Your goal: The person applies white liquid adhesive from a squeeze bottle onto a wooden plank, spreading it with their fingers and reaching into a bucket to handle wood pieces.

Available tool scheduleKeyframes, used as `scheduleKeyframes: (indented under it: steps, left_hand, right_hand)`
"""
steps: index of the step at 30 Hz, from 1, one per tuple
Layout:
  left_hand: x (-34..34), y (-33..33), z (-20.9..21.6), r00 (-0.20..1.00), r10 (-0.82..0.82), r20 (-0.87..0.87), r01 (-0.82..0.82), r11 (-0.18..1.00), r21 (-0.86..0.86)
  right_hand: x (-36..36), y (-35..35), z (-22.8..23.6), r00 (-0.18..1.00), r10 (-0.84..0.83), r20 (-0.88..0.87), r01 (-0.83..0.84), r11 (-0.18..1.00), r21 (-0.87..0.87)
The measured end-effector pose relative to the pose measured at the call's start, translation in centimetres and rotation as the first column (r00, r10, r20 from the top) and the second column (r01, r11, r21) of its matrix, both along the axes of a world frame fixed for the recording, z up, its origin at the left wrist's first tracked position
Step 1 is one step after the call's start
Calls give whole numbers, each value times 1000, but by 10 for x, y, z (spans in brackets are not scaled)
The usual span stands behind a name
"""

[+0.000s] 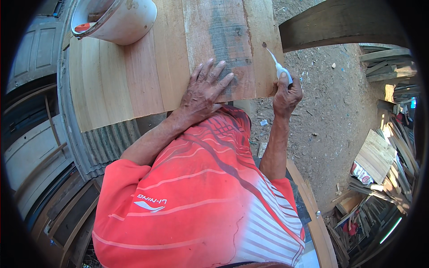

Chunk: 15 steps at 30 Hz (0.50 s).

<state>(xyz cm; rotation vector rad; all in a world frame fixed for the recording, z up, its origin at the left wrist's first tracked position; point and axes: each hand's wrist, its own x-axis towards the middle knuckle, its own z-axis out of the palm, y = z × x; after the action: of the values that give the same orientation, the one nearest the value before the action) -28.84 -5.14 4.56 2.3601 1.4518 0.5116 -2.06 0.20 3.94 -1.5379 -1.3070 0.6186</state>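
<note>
White squeeze bottle [280, 69] over the plank panel [170, 67], right-hand edge; nozzle tip at a dark spot [264, 44], contact unclear. Right hand [287, 96] grips the bottle, thumb on top. Left hand [204, 90] lies palm down on the panel, fingers spread, grasping nothing. White bucket [132, 23] on panel, far left. Dirt ground [326, 116] to the right, scrap wood [402, 147] beyond.

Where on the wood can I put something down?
The pale wooden plank surface has room between the white plastic bucket and the left hand, and along its left side. Its near right corner is crowded: the right hand holds a white, thin-nozzled squeeze bottle.
</note>
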Motion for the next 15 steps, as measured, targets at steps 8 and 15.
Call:
scheduleKeyframes:
  steps: [8, 15]
  left_hand:
    - [1, 0, 0, 1000, 7, 7, -7, 1000, 10]
    - [1, 1, 1, 1000, 2, 2, -2, 1000, -8]
  right_hand:
    - [1, 1, 2, 1000, 14, -4, -14, 999, -31]
    - [4, 1, -1, 999, 37, 32, -38, 999, 27]
